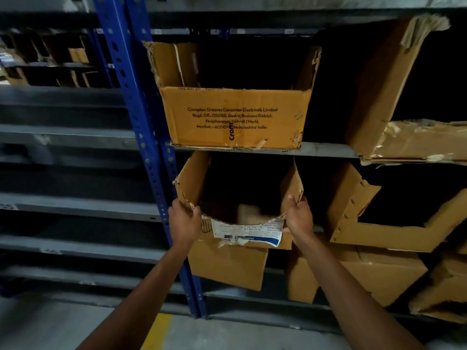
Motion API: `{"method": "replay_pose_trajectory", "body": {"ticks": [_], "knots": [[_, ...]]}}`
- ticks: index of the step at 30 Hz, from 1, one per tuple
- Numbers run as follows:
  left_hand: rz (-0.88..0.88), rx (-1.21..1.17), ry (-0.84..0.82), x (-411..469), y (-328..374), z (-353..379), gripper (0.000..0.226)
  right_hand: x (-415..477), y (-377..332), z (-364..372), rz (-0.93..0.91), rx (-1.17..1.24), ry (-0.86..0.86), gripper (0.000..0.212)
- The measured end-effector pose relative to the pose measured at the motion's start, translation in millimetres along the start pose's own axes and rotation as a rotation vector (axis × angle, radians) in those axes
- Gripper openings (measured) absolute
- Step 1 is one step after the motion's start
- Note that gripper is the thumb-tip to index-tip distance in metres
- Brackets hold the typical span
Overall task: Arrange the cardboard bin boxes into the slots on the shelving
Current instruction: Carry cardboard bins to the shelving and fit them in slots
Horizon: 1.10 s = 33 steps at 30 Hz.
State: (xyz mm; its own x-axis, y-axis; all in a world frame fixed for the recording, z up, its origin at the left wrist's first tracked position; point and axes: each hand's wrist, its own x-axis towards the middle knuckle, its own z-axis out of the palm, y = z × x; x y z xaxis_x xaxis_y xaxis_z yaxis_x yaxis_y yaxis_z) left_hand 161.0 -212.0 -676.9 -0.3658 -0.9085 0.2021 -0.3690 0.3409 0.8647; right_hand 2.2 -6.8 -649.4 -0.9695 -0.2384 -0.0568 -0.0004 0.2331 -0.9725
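Observation:
An open-fronted cardboard bin box [193, 178] with a torn white label on its low front lip sits in the second shelf level, just right of the blue upright. My left hand [184, 222] grips its front left corner. My right hand [299, 215] grips its front right corner, thumb inside the side wall. Something pale and blurred lies inside the box. Directly above, a printed cardboard bin box [235, 117] stands on the grey shelf [328, 149].
A blue perforated upright [141, 127] runs down the left of the bay. More cardboard bins [374, 97] fill slots to the right and below [227, 266]. Bare grey shelves [63, 205] extend left. A yellow line [156, 329] marks the floor.

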Motion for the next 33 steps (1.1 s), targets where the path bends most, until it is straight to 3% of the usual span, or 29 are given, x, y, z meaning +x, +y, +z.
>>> {"method": "replay_pose_trajectory", "body": {"ticks": [8, 12, 15, 19, 21, 23, 26, 28, 30, 33], "knots": [[0.042, -0.038, 0.030, 17.4, -14.5, 15.0, 0.032, 7.5, 24.1, 8.5, -0.048, -0.024, 0.001, 0.032], [0.107, -0.285, 0.090, 12.0, -36.1, 19.0, 0.027, -5.8, 39.2, 11.6, -0.075, -0.012, 0.037, 0.033], [0.065, -0.354, 0.132, 12.3, -67.6, 25.0, 0.037, -24.8, 58.0, 16.6, -0.120, 0.038, 0.173, 0.041], [-0.134, -0.252, 0.078, 7.3, -109.0, 37.1, 0.022, -35.2, 107.0, 34.4, -0.020, 0.005, 0.279, 0.031], [-0.283, -0.134, -0.052, 9.2, -140.0, 46.4, 0.011, -26.6, 139.3, 46.7, 0.139, -0.088, 0.213, 0.028], [-0.371, -0.057, -0.210, 8.5, -167.0, 53.9, 0.007, -17.8, 163.3, 58.9, 0.329, -0.170, 0.080, 0.048], [-0.390, -0.075, -0.293, 5.8, -174.9, 55.8, 0.012, -11.5, 176.8, 74.2, 0.473, -0.213, -0.064, 0.072], [-0.469, -0.135, -0.287, 10.4, -173.0, 54.7, 0.010, -8.5, 172.8, 80.7, 0.500, -0.220, -0.100, 0.070], [-0.475, -0.185, -0.312, 20.3, -181.2, 58.0, 0.034, -4.3, 167.0, 84.0, 0.508, -0.220, -0.118, 0.066], [-0.448, -0.206, -0.385, 27.2, -177.1, 57.8, 0.039, -0.4, 162.6, 86.3, 0.522, -0.179, -0.135, 0.054]]}}
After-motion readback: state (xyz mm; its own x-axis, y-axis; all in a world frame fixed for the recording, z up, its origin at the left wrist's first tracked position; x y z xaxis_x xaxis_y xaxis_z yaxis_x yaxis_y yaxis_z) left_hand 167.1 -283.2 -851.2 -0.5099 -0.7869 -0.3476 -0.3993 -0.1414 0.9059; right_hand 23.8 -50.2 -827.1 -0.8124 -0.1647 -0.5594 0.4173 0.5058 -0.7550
